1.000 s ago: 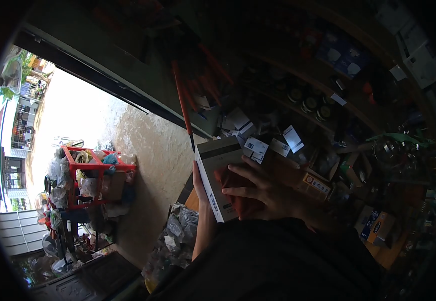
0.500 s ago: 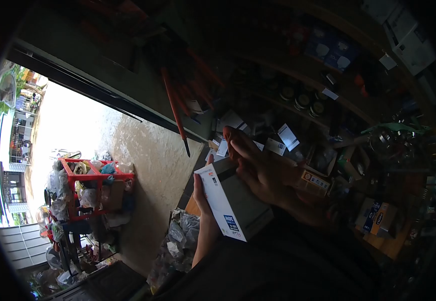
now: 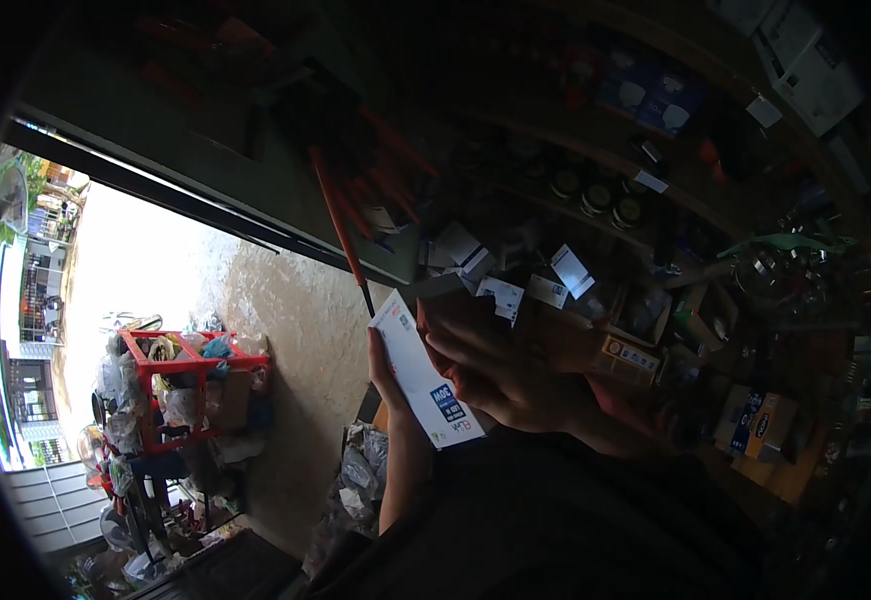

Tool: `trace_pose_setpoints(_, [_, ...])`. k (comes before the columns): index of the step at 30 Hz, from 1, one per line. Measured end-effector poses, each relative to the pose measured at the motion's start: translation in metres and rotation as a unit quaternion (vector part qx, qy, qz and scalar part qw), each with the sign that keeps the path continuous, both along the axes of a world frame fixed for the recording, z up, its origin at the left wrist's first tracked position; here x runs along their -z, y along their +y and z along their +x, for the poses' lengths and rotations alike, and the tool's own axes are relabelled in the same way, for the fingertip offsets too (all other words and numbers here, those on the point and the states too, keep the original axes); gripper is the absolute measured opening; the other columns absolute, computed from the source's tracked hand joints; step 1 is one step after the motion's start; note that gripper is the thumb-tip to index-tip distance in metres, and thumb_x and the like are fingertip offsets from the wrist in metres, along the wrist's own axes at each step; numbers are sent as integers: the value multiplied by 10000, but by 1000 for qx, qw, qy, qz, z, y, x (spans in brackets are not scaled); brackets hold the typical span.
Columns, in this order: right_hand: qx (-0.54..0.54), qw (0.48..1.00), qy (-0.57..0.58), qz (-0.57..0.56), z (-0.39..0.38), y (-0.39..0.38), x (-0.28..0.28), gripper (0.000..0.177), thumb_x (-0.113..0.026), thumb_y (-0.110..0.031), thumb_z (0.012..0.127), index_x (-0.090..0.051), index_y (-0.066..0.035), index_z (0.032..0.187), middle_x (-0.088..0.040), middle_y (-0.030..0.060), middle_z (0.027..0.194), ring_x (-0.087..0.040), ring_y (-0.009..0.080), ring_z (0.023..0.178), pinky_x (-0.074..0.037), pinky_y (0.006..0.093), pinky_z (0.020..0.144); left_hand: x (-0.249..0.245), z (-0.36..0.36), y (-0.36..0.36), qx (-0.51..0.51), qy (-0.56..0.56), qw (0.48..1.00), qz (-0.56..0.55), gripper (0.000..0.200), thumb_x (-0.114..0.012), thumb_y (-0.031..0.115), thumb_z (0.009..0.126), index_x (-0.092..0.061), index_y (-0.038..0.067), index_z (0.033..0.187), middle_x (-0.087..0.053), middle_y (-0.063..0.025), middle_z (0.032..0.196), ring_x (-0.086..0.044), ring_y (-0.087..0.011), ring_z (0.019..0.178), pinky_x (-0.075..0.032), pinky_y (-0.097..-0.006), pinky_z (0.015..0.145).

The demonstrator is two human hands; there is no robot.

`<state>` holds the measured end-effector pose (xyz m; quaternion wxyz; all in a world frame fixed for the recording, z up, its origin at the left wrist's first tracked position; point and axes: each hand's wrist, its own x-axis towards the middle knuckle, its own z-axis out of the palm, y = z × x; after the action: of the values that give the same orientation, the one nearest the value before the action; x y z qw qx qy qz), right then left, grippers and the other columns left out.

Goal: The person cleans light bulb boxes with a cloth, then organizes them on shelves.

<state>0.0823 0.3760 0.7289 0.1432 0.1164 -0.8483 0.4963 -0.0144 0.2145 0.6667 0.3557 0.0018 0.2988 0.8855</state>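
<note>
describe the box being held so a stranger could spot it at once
From the bright doorway on the left, look right toward the cluttered shelves. In front of them, mid-picture, the white box is gripped between the left hand and the right hand. Unlike the small boxes on the shelves, it is long, with a blue label near its lower end.

Dim cluttered shelves (image 3: 615, 200), sunlit doorway (image 3: 145, 270)

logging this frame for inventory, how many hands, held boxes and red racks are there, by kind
hands: 2 (left hand, right hand)
box held in both hands: 1
red rack outside: 1
total: 4
</note>
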Motion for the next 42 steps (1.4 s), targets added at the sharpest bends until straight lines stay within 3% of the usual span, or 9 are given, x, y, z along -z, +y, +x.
trace_pose_setpoints(4, [4,974,-52,-221,-12,23,18,583,-604,-194,1014,-393,-22,1529,-312,152,1625,-236,296,1539,-268,435,1221,-10,21,9,-13,-56,990,-126,665,-393,564,1026,-510,31,1405,-649,-142,1256,-672,-226,1066,-551,-357,948])
trace_pose_setpoints(6, [47,984,-35,-169,-14,28,15,573,-592,-208,1021,-399,4,1516,-346,155,1605,-313,291,1501,-303,416,1202,-19,41,17,-32,-22,975,-221,657,-395,568,1025,-517,45,1403,-653,-127,1250,-671,-219,1042,-544,-348,942])
trace_pose_setpoints(13, [-84,996,2,0,8,3,-19,591,-617,-256,997,-432,4,1494,-381,158,1578,-345,298,1474,-324,420,1186,-10,-7,-4,-18,-43,998,-31,608,-383,547,1045,-556,29,1312,-674,-138,1112,-685,-233,958,-579,-350,860])
trace_pose_setpoints(20, [26,995,44,-91,-31,38,12,517,-613,-158,1004,-457,-23,1478,-352,159,1602,-432,304,1424,-369,419,1171,-37,42,14,13,-104,975,-195,609,-443,553,1023,-566,58,1356,-686,-100,1174,-686,-178,973,-562,-300,854])
trace_pose_setpoints(24, [-68,960,-6,-270,-11,2,2,428,-604,-146,1007,-535,23,1394,-436,171,1543,-430,315,1426,-384,419,1157,-11,19,2,1,-56,998,13,638,-423,590,1016,-558,54,1336,-680,-145,1155,-704,-253,965,-598,-373,830])
trace_pose_setpoints(26, [-128,987,29,-93,4,7,-10,435,-606,-162,1003,-545,39,1385,-409,176,1561,-394,301,1450,-394,408,1151,19,-8,-18,-11,-52,999,3,654,-424,595,1014,-556,29,1313,-686,-169,1134,-710,-265,955,-614,-401,809])
trace_pose_setpoints(34, [20,974,8,-225,-6,36,3,408,-577,-165,1027,-544,-46,1416,-398,139,1563,-408,295,1447,-416,405,1137,-24,27,21,31,18,988,-151,657,-352,569,1036,-513,37,1385,-651,-115,1181,-670,-204,1013,-576,-325,816])
trace_pose_setpoints(38, [65,990,92,-82,-5,35,11,425,-707,-97,913,-604,-94,1325,-351,148,1551,-447,329,1345,-379,445,1102,-28,19,31,73,57,994,-55,662,-348,583,1035,-514,49,1388,-639,-119,1206,-649,-218,1069,-552,-355,899])
trace_pose_setpoints(42, [-46,992,48,-111,38,34,17,340,-732,-180,903,-660,-132,1232,-430,139,1489,-459,320,1343,-371,459,1092,-19,5,28,-97,-9,980,-173,716,-399,650,999,-554,25,1313,-676,-140,1089,-699,-234,910,-597,-352,779])
